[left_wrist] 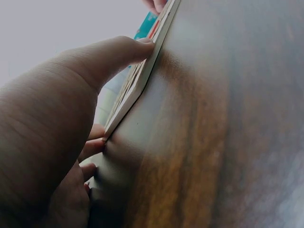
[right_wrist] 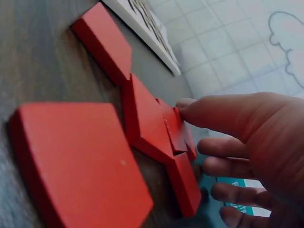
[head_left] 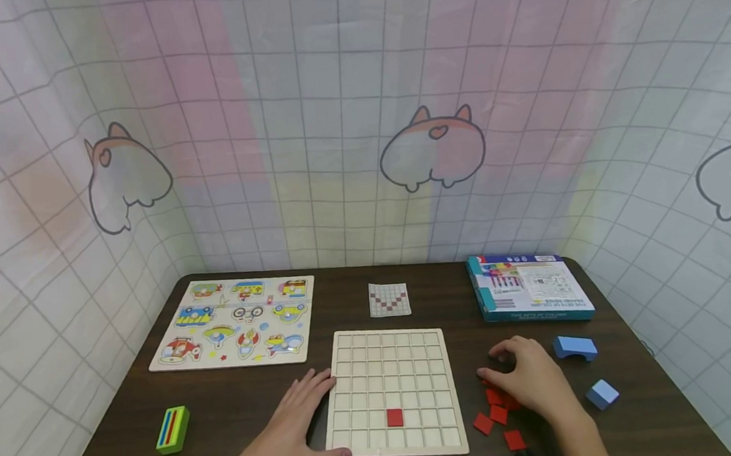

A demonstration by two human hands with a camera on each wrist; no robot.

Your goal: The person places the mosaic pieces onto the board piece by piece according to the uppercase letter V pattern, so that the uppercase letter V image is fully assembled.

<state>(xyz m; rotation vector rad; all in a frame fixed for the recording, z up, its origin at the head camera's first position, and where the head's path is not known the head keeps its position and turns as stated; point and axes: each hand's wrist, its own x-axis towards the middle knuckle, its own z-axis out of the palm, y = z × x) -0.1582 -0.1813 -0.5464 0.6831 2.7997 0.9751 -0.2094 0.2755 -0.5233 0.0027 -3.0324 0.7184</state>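
currently, the l. hand (head_left: 285,435) rests w/ fingers loosely spread at the l. edge of the wooden grid board (head_left: 375,382), and its thumb touches the board near the front l. corner. a single red tile (head_left: 395,417) lies in the board, middle column, second row from the front. the other red square tiles (head_left: 483,424) are on the desk (head_left: 237,392), to the r. of the board, approx. in a loose group, some overlapping. the r. hand (head_left: 532,379) is over the far end of this group, thumb and index curved but apart, w/ nothing visible betw. them; if the thumb touches a tile, i cannot tell. to the r. of this hand are a blue arch block (head_left: 575,347) and a blue cuboid block (head_left: 602,394). behind the board lies the pattern card (head_left: 390,300).
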